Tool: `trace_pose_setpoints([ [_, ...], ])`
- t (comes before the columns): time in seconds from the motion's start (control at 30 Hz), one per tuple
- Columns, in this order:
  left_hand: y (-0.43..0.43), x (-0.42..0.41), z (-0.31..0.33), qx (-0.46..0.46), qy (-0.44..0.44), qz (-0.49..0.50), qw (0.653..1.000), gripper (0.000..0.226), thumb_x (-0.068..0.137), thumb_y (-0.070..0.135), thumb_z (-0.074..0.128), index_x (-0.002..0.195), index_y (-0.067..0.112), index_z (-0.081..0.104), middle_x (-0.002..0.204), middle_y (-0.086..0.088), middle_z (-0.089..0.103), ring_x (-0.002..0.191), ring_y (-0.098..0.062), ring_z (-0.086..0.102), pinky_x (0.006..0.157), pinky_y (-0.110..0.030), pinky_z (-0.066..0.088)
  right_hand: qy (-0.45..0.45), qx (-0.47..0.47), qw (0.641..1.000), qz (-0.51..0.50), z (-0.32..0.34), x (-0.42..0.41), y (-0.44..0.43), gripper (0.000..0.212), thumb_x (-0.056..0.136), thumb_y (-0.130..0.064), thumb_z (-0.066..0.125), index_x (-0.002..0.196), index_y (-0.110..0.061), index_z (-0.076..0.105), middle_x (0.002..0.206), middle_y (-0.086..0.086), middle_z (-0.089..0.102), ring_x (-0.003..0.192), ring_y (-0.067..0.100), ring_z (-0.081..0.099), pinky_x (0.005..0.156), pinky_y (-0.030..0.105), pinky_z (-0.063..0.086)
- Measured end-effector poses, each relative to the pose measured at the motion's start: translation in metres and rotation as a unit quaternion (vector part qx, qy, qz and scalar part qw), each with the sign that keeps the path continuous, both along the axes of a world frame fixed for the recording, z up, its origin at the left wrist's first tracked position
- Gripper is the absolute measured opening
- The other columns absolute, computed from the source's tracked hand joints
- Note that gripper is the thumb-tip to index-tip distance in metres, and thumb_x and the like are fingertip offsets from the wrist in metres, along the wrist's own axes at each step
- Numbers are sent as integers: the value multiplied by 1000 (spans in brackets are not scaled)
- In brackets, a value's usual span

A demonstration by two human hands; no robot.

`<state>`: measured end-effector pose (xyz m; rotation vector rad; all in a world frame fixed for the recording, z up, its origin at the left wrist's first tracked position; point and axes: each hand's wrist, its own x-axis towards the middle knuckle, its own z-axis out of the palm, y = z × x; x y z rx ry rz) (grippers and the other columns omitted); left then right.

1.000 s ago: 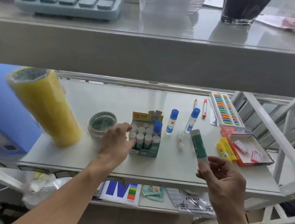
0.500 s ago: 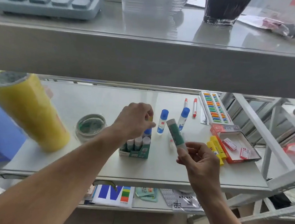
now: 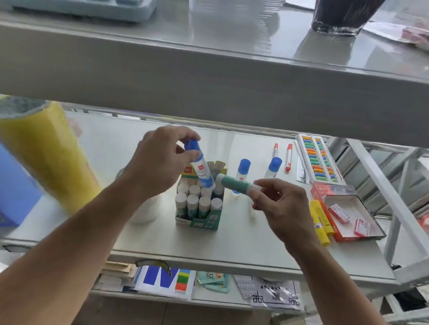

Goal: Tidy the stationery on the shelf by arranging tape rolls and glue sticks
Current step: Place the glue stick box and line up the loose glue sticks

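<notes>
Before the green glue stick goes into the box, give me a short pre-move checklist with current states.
1. Left hand grips the blue-capped liquid glue bottle: ok.
2. Bottle lifted fully clear of the green cardboard box: not ok, its base sits at the box top.
3. Right hand holds the green glue stick: ok.
4. Free slot in the box: cannot tell.
5. Box upright on the white shelf: ok.
</notes>
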<state>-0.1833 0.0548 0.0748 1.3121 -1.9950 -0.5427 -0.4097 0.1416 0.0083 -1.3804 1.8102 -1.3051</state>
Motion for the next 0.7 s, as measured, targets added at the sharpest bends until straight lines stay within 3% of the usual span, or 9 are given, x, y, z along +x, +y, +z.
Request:
trace_pose_setpoints([
  [0.07, 2, 5, 1, -2, 1, 10, 1000, 25, 86, 21, 73, 111, 23, 70, 100, 6, 69, 79, -8, 68, 83, -40, 57, 81, 14, 996, 36, 6, -1, -15, 23, 88, -24, 76, 107, -12, 77, 79, -2, 73, 71, 15, 70, 72, 34, 62],
  [0.17, 5, 8, 0, -5, 4, 28, 1000, 27, 86, 21, 74, 112, 20, 71, 102, 4, 70, 79, -12, 68, 83, -42, 57, 189, 41, 978, 84, 21, 1, -36, 20, 88, -21, 72, 105, -11, 79, 71, -6, 67, 63, 6, 59, 59, 12, 47],
  [0.33, 7, 16, 2, -14, 16, 41, 999, 26, 87, 21, 73, 112, 18, 70, 103, 3, 69, 80, -15, 67, 81, -40, 57, 328, 129, 916, 191, 57, 21, -66, 21, 89, -13, 63, 103, -12, 79, 75, -4, 68, 61, 10, 56, 53, 24, 44],
  [0.43, 8, 18, 6, -21, 19, 44, 999, 27, 87, 20, 72, 114, 15, 70, 105, 0, 70, 82, -17, 66, 80, -37, 56, 408, 173, 865, 238, 64, 44, -84, 22, 84, -7, 62, 95, -13, 80, 73, -1, 68, 74, 23, 62, 55, 25, 47],
  [0.5, 9, 19, 8, -26, 20, 47, 998, 27, 87, 20, 72, 114, 16, 70, 105, 1, 70, 81, -16, 66, 79, -35, 55, 455, 188, 836, 242, 56, 57, -90, 11, 81, -4, 65, 83, -11, 73, 76, 4, 67, 76, 24, 60, 54, 28, 48],
  [0.6, 11, 20, 9, -26, 21, 45, 998, 28, 88, 20, 72, 115, 15, 70, 105, 2, 70, 81, -16, 66, 79, -33, 54, 457, 208, 831, 239, 39, 63, -86, 31, 82, 0, 63, 63, -18, 46, 67, 2, 50, 68, 22, 51, 49, 27, 36],
  [0.63, 12, 19, 10, -28, 19, 41, 999, 27, 87, 20, 72, 114, 16, 70, 105, 2, 70, 81, -16, 66, 78, -34, 55, 448, 201, 838, 239, 37, 59, -83, 30, 83, -2, 64, 63, -17, 46, 68, 2, 50, 69, 23, 51, 50, 27, 35],
  [0.7, 12, 16, 12, -34, 16, 29, 999, 27, 87, 21, 73, 113, 18, 71, 102, 5, 69, 80, -14, 66, 79, -36, 56, 422, 175, 862, 219, 40, 45, -76, 3, 85, -7, 69, 83, -9, 68, 80, 6, 64, 79, 26, 59, 60, 30, 48],
])
